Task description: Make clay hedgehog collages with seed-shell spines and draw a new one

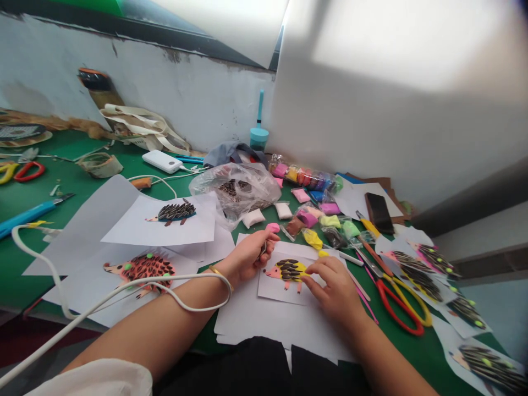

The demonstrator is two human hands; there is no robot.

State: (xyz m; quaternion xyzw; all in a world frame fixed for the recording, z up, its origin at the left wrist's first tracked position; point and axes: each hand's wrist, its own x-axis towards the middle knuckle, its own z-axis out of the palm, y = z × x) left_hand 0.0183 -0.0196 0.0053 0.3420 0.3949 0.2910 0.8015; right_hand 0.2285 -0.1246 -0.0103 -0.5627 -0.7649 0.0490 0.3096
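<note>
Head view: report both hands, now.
Left hand: curled closed around something dark, identity unclear.
Right hand: fingertips at the yellow hedgehog; whether pinching anything cannot be told.

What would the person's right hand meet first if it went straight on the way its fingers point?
Most likely the dark seeds on the yellow hedgehog: the right hand points left, fingertips at the hedgehog's rear edge. Its height above the paper is unclear, so it might pass over them.

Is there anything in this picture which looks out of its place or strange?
Yes: the white cable loops in front of the left forearm, where it might snag; whether it touches the arm, I cannot tell. The wall also looks damaged, with dark, worn patches.
</note>
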